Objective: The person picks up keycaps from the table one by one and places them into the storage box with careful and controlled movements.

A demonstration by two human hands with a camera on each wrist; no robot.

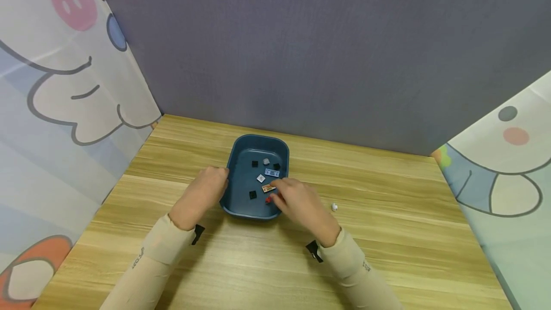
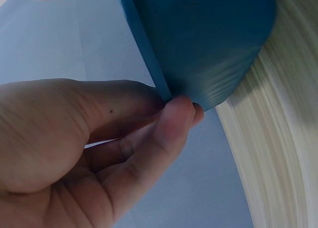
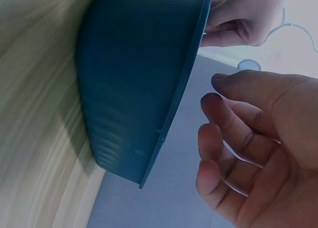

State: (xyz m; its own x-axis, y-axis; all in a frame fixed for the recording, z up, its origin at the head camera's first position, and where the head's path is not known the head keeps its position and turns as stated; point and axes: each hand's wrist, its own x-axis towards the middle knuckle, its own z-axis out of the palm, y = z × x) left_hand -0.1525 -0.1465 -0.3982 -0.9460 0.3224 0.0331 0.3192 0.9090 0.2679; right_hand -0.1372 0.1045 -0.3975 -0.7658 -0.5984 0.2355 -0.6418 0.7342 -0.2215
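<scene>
A dark blue tray point(image 1: 238, 181) stands on the wooden table. My left hand point(image 1: 204, 190) pinches its left rim between thumb and fingers, as the left wrist view shows. Over the right rim reaches my right hand point(image 1: 301, 204), its fingers loosely bent with nothing between them in the right wrist view. Beneath its fingertips lie a small red piece point(image 1: 268, 200) and an orange-and-yellow printed tile point(image 1: 268, 188). Also inside are a pale blue printed tile point(image 1: 272, 172), a white square tile point(image 1: 260, 178), a grey piece point(image 1: 266, 161) and several black pieces point(image 1: 252, 194).
On the table point(image 1: 387, 224), right of the tray, lies a small white piece point(image 1: 334, 207). A grey panel point(image 1: 280, 51) rises behind the table. Cartoon-printed sheets point(image 1: 47, 123) flank both sides. Black tabs point(image 1: 314, 251) stick out near both cuffs.
</scene>
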